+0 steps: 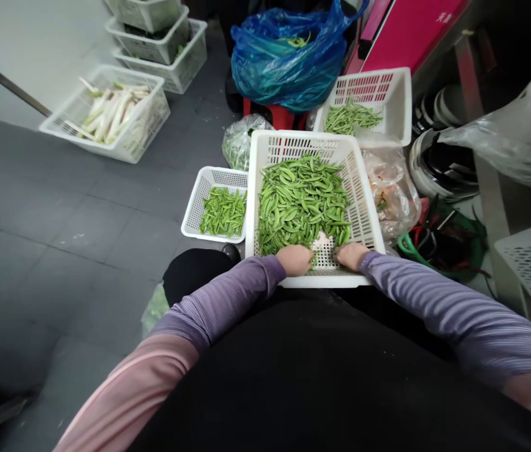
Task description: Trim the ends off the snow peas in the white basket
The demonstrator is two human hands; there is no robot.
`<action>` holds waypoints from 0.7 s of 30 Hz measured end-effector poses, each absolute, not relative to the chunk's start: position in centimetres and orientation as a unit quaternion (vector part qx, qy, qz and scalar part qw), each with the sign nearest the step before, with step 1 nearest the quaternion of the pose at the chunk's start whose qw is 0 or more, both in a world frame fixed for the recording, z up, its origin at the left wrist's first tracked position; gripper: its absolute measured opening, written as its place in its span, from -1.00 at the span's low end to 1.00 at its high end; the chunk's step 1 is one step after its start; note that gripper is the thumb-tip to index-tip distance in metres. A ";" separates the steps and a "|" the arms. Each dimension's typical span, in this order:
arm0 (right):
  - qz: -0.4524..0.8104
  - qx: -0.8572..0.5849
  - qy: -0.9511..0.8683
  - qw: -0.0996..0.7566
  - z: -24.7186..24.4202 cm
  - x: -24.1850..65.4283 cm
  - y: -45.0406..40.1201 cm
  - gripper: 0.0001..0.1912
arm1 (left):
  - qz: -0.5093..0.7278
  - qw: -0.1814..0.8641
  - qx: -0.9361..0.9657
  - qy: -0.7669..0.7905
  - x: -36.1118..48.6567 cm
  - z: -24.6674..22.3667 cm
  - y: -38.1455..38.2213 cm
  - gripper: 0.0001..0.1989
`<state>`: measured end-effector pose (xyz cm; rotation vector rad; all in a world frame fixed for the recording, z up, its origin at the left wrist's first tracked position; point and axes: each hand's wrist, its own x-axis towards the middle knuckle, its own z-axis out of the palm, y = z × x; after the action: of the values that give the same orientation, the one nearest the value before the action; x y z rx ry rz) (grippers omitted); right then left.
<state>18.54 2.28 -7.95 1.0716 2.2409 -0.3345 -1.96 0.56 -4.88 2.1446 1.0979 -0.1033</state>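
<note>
A white plastic mesh basket (303, 140) rests at my lap, heaped with green pea pods (300, 204). My left hand (294, 260) lies on the near edge of the heap, its fingers hidden among the pods. My right hand (351, 255) sits at the basket's near right, beside the pods and just above the rim. A pale patch (322, 241) shows between my hands. To the left, a smaller white basket (196, 204) holds a thinner layer of pods (223, 212). Behind, a third white basket (390, 88) holds more pods (351, 118).
Grey tiled floor (81, 213) spreads to the left. A white crate of pale stalks (110, 113) and stacked crates (162, 53) stand behind it. A blue plastic bag (289, 59) sits on a red stool. A clear bag (390, 188) and dark cookware (442, 166) crowd the right.
</note>
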 end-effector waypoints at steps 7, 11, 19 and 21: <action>-0.155 0.427 0.846 0.279 -8.3 18.8 3.7 -0.82 | -0.018 0.368 0.832 0.415 -2.4 -4.8 0.8 -0.79; -0.311 0.493 0.799 0.150 -4.9 18.8 3.9 -0.73 | 0.066 0.423 0.785 0.449 -1.9 -4.1 0.9 -0.79; -0.432 0.461 0.775 0.031 -1.7 17.5 1.1 -0.64 | 0.077 0.606 0.670 0.421 -1.4 -3.3 0.0 -0.82; -0.399 0.456 0.794 -0.038 -1.3 17.2 0.4 -0.66 | 0.090 0.656 0.610 0.435 -1.5 -3.1 0.0 -0.83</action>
<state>17.18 0.40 -1.32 1.4695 2.5575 -1.2846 -1.47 -0.01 -3.13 1.3817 0.9862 0.2033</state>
